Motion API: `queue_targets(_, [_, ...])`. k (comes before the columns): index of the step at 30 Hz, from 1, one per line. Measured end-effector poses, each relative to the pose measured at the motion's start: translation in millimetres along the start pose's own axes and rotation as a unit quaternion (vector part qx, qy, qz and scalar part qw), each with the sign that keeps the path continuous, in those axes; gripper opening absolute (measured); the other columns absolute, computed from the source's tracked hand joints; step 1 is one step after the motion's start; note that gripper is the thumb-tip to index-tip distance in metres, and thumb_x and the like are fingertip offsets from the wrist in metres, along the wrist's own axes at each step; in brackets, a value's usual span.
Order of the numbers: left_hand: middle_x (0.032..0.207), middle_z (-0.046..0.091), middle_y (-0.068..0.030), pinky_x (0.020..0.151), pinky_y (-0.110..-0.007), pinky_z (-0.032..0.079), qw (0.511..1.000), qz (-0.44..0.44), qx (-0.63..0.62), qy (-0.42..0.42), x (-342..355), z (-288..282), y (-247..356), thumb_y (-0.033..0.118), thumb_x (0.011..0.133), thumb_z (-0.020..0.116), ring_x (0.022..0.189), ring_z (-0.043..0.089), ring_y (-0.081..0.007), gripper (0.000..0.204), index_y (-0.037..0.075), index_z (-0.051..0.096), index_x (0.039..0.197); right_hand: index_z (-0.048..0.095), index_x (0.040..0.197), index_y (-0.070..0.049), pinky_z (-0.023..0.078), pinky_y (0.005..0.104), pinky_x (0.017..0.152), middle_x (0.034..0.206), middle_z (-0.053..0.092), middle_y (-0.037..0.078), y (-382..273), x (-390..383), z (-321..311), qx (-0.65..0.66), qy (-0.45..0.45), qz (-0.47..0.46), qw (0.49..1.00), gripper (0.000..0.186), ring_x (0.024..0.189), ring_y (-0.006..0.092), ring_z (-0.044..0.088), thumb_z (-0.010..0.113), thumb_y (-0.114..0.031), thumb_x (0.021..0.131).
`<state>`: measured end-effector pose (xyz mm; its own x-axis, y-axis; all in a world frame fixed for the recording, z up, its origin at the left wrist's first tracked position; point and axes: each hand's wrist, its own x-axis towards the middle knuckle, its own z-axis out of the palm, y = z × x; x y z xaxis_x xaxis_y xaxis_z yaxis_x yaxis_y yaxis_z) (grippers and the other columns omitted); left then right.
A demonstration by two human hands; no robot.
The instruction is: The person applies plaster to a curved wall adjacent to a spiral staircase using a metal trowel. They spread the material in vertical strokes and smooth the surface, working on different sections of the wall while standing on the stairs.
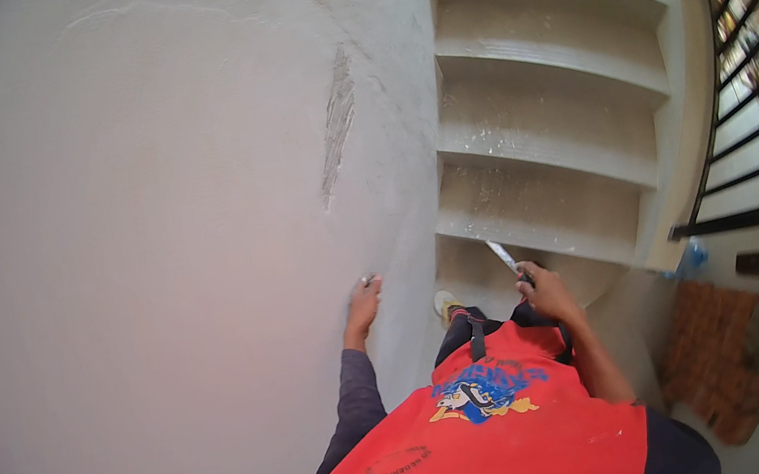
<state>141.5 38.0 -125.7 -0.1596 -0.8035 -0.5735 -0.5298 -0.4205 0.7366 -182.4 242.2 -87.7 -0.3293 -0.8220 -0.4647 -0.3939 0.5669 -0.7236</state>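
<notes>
"What are the right hand's fingers doing?"

"From where I stand, the right hand is closed around the dark handle of a narrow tool. The fingers are curled in, with no wide gap. The tool's pale, flat blade sticks out past them, slanting forward and to the left, in front of the lower steps of a pale staircase. I cannot tell whether its tip touches a step."

"And that arm?"

"The bare forearm reaches forward and slightly left, beside the person's red garment, the elbow bent."

"The left hand?"

"The left hand is out ahead at the person's left, its fingers bent and close together. Something small and dark shows at the fingertips; I cannot tell what it is, or if it is gripped. The arm, in a dark sleeve, is stretched forward, the hand tipped a little right."

"What is near it?"

"A broad pale wall. I cannot tell whether the hand touches it. Farther ahead, a rough grey streak marks its surface."
</notes>
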Motion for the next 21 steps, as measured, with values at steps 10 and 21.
queue_targets(10, [0.090, 0.062, -0.0087, 0.069, -0.029, 0.048, 0.873, 0.132, -0.052, 0.468, -109.3, 23.9, 55.0, 0.023, 0.092, 0.056, 0.080, 0.059, -0.0146, 0.027, -0.002, 0.058, 0.104, 0.055, 0.123, -0.008, 0.047, 0.0420, 0.077, 0.099, 0.064, 0.019, 84.9, 34.2, -166.3, -0.080, 0.024, -0.044, 0.996, 0.038, 0.088, 0.0358, 0.062, 0.061, -0.014, 0.086])
queue_targets(21, [0.133, 0.033, -0.0221, 0.094, -0.043, 0.038, 0.568, 0.166, 0.250, 0.766, -227.8, -18.5, 156.6, 0.028, 0.088, 0.061, 0.120, 0.037, -0.0335, 0.059, -0.006, 0.036, 0.130, 0.060, 0.111, -0.006, 0.044, 0.0303, 0.047, 0.067, 0.062, 0.010, 94.0, 52.9, -187.2, 0.108, 0.101, 0.009, 0.989, 0.027, 0.053, 0.0138, 0.058, 0.063, -0.016, 0.087])
